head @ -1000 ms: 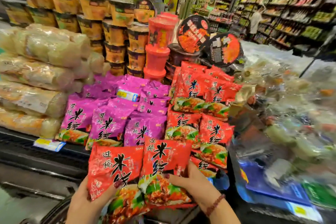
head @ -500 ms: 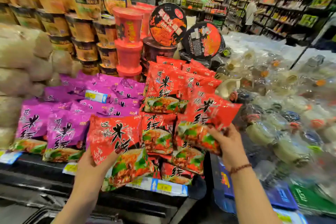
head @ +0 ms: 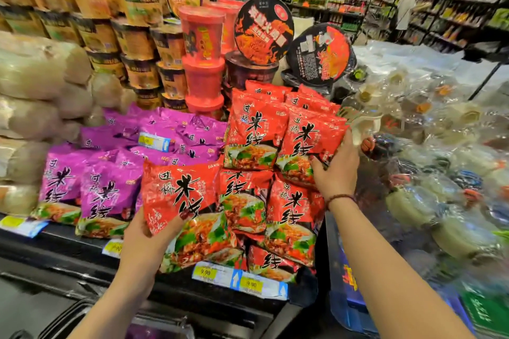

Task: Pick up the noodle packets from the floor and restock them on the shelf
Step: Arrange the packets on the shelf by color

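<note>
My left hand (head: 143, 239) grips a red noodle packet (head: 190, 209) by its lower left corner, holding it in front of the shelf's front row. My right hand (head: 334, 170) holds a second red noodle packet (head: 305, 140) against the upper right of the red stack (head: 253, 137), thumb on its face and fingers round its right edge. More red packets (head: 289, 217) lie stacked below. The black shelf edge (head: 68, 242) runs under them with price tags (head: 239, 279).
Purple noodle packets (head: 104, 190) fill the shelf left of the red ones. Cup noodles (head: 203, 58) and bowls (head: 264, 30) are stacked behind. Clear-wrapped goods (head: 440, 173) pile up on the right, pale bagged rolls (head: 35, 85) on the left. A person (head: 405, 8) stands in the far aisle.
Both hands rose from low in front of the shelf. My right hand carried its red packet up and right onto the upper red stack; my left hand lifted its packet toward the front row.
</note>
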`<state>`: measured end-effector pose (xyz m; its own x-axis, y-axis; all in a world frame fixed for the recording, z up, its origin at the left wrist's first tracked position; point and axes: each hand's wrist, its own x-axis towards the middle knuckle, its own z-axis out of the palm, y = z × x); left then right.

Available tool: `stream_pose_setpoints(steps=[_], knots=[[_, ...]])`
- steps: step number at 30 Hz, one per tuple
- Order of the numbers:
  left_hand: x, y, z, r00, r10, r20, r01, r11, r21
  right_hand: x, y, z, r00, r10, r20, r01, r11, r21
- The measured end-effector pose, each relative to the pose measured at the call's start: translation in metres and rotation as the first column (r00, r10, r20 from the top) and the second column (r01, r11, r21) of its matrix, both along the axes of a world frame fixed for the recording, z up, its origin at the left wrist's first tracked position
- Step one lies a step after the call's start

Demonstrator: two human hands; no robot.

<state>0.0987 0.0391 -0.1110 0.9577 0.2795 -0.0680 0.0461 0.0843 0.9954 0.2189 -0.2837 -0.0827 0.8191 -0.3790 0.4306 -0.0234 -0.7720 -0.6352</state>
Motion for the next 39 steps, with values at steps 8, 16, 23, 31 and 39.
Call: stream_pose_setpoints(steps=[8, 16, 23, 31, 39], knots=[[0.001, -0.005, -0.006, 1.000, -0.015, -0.015, 0.015, 1.000, -0.014, 0.002, 0.004, -0.020, 0.944, 0.038, -0.326, -0.220, 0.811, -0.542], [0.009, -0.004, -0.018, 0.999, 0.017, -0.049, -0.019, 0.999, -0.034, 0.026, 0.002, -0.039, 0.943, 0.082, -0.323, -0.237, 0.846, -0.478], [0.006, -0.003, -0.018, 0.999, 0.012, -0.043, -0.013, 1.000, -0.016, 0.021, -0.002, -0.040, 0.940, 0.086, -0.330, -0.248, 0.834, -0.492], [-0.003, -0.002, -0.018, 0.999, -0.006, -0.036, 0.005, 0.999, -0.033, -0.030, 0.012, -0.033, 0.993, 0.103, -0.064, -0.121, 0.889, -0.442], [-0.005, -0.001, -0.024, 0.998, -0.005, -0.059, 0.002, 0.999, -0.041, -0.104, 0.050, -0.115, 0.977, 0.140, -0.162, -0.197, 0.885, -0.421]])
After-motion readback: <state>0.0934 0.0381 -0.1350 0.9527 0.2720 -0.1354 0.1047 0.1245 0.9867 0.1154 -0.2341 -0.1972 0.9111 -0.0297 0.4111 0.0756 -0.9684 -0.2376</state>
